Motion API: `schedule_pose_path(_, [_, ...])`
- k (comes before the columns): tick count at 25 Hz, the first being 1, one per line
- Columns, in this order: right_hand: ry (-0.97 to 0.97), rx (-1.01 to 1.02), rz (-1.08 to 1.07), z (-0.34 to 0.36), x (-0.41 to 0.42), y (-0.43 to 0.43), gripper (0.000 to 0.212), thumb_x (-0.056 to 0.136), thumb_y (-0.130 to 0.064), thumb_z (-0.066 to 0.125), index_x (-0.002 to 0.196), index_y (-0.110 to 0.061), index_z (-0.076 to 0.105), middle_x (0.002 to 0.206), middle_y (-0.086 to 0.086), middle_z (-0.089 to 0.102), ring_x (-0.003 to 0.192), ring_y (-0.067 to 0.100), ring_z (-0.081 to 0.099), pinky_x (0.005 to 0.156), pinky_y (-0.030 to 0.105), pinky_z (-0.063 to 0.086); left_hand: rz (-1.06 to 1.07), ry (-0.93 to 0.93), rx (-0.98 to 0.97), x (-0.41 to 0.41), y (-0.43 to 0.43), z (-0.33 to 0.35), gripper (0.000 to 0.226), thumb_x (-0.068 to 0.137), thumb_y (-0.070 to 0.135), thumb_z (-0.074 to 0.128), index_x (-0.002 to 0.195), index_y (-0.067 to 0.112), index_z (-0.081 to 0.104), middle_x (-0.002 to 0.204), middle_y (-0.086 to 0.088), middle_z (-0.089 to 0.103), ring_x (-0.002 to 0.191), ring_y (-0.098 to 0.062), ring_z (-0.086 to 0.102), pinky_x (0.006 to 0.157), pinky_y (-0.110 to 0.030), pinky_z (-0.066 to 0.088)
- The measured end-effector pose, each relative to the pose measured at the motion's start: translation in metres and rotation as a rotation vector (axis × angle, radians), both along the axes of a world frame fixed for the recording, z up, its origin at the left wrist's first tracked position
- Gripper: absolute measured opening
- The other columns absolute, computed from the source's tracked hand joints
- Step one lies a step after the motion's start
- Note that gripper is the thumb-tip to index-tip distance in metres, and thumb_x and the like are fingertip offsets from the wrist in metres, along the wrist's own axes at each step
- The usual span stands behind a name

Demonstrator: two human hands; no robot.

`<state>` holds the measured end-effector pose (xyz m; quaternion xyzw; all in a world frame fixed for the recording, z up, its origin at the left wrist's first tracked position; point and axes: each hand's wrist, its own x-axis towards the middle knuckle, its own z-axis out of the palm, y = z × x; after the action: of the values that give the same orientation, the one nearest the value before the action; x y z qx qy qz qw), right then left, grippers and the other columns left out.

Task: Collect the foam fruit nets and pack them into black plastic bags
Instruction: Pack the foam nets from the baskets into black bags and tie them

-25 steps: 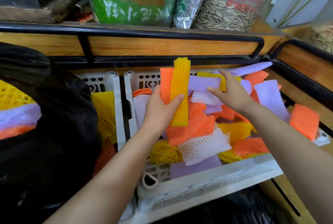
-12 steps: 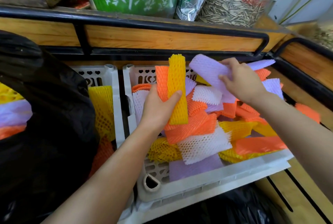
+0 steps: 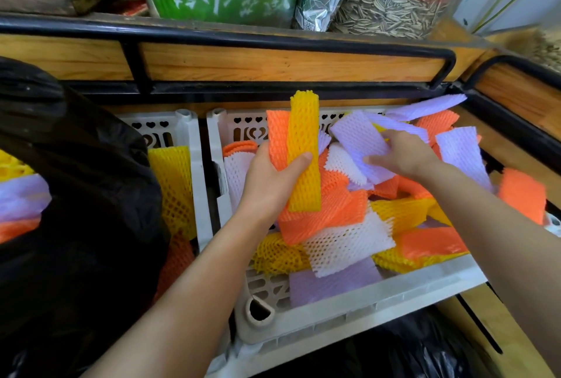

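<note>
Deliberately, my left hand [image 3: 270,183] grips a yellow net [image 3: 303,140] and an orange net [image 3: 277,137] upright over the white crate [image 3: 379,298], so my right hand [image 3: 403,156], pinching a purple net [image 3: 355,137] above the crate's far side, can stack it on before filling the black bag [image 3: 91,195] left of the crate.
</note>
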<state>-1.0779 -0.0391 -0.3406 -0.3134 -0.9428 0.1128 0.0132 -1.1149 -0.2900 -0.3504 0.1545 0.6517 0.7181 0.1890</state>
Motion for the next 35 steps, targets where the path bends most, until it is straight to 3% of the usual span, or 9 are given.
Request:
schedule_pose_path(3, [0.000,0.079,0.069,0.004,0.009,-0.016,0.035,0.086,-0.033,0.065,0.066,-0.018,0.040,0.064,0.001,0.043,0.076,0.027,0.046,0.057,0.033,0.026,0.030,0.006,-0.040,0.000,0.001,-0.002,0.031,0.090,0.028,0.060,0.118,0.029,0.045,0.100,0.015,0.057,0.095,-0.007,0.058,0.081,-0.029,0.051])
schedule_pose_path(10, [0.691,-0.372,0.142,0.039,0.037,-0.087,0.040,0.087,-0.025,0.065,0.118,-0.007,0.046,0.107,0.000,0.059,0.091,0.011,0.059,0.065,0.015,0.045,0.190,0.052,-0.158,-0.008,0.004,-0.011,0.039,0.093,0.027,0.058,0.126,0.013,0.042,0.110,0.003,0.057,0.106,-0.020,0.058,0.093,-0.039,0.049])
schedule_pose_path(13, [0.635,-0.655,0.245,0.029,0.043,-0.115,0.037,0.091,-0.018,0.059,0.122,-0.007,0.042,0.111,0.001,0.059,0.088,0.003,0.061,0.070,0.015,0.051,0.026,-0.046,0.001,-0.006,0.004,-0.010,0.048,0.093,0.045,0.050,0.131,0.016,0.045,0.119,0.001,0.062,0.106,-0.017,0.061,0.093,-0.042,0.051])
schedule_pose_path(16, [0.470,-0.599,0.395,0.011,0.042,-0.125,0.036,0.097,-0.015,0.047,0.131,-0.008,0.042,0.114,-0.001,0.055,0.100,0.000,0.053,0.093,0.015,0.043,-0.208,-0.144,0.119,0.001,0.005,-0.004,0.079,0.077,0.070,0.052,0.136,0.018,0.044,0.124,0.001,0.060,0.107,-0.012,0.063,0.087,-0.030,0.055])
schedule_pose_path(19, [0.237,-0.482,0.478,0.010,0.042,-0.130,0.032,0.099,-0.021,0.041,0.131,-0.021,0.042,0.097,-0.005,0.042,0.090,0.000,0.042,0.082,0.000,0.030,-0.110,-0.029,0.073,0.001,0.007,-0.005,0.082,0.064,0.047,0.077,0.130,0.011,0.045,0.118,-0.002,0.062,0.105,-0.013,0.063,0.087,-0.030,0.054])
schedule_pose_path(22, [0.360,-0.548,0.386,0.018,0.042,-0.118,0.040,0.094,-0.018,0.052,0.129,-0.034,0.039,0.111,0.002,0.042,0.103,0.006,0.045,0.091,0.010,0.034,0.083,0.007,0.063,-0.002,0.002,0.000,0.057,0.074,0.027,0.078,0.122,0.013,0.052,0.111,0.001,0.065,0.098,-0.010,0.064,0.079,-0.025,0.055])
schedule_pose_path(24, [0.461,-0.424,0.246,0.011,0.037,-0.098,0.054,0.091,-0.019,0.059,0.139,-0.019,0.035,0.127,0.008,0.043,0.120,0.017,0.044,0.102,0.031,0.037,0.168,0.028,0.052,-0.005,-0.001,0.003,0.053,0.077,0.025,0.075,0.123,0.015,0.051,0.111,0.003,0.063,0.098,-0.008,0.062,0.074,-0.021,0.051])
schedule_pose_path(27, [0.278,-0.253,-0.002,-0.014,0.024,-0.069,0.082,0.087,-0.034,0.063,0.144,0.004,0.018,0.146,0.021,0.029,0.136,0.031,0.029,0.110,0.040,0.028,0.207,0.027,0.043,-0.008,-0.003,0.004,0.052,0.077,0.028,0.075,0.122,0.015,0.051,0.111,0.003,0.062,0.097,-0.008,0.061,0.074,-0.021,0.051])
schedule_pose_path(35, [0.584,-0.462,-0.308,-0.019,0.007,-0.045,0.068,0.084,-0.012,0.068,0.136,0.002,0.027,0.119,0.018,0.058,0.114,0.030,0.054,0.095,0.038,0.044,0.207,0.037,0.000,-0.007,-0.002,0.003,0.048,0.078,0.029,0.074,0.117,0.020,0.046,0.106,0.008,0.059,0.093,-0.005,0.059,0.072,-0.020,0.049])
